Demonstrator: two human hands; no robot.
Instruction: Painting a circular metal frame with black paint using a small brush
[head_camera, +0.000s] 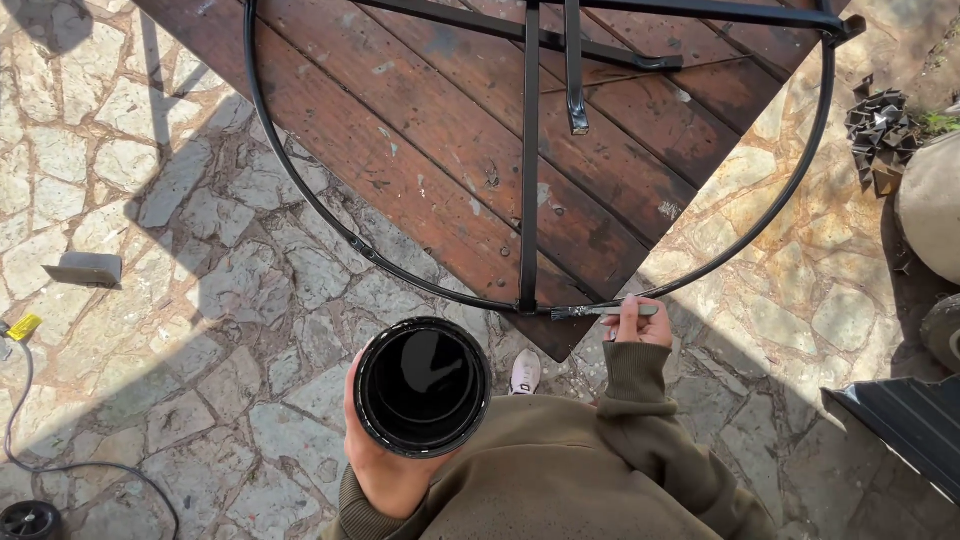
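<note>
A person holds a can of black paint and puts a brush to a round metal frame.

From the head camera, the left hand (385, 455) wraps its fingers closed around a round can (422, 386), held near the chest; the can is open and filled with glossy black paint that reflects the frame. The right hand (638, 322) grips a thin brush (600, 311) with closed fingers, and the brush tip touches the lower edge of the black metal frame (528, 180). The frame lies on a dark wooden table (450, 130) and reaches out over its corner. Below is a stone floor (200, 300), with one white shoe (525, 371) beside the can.
</note>
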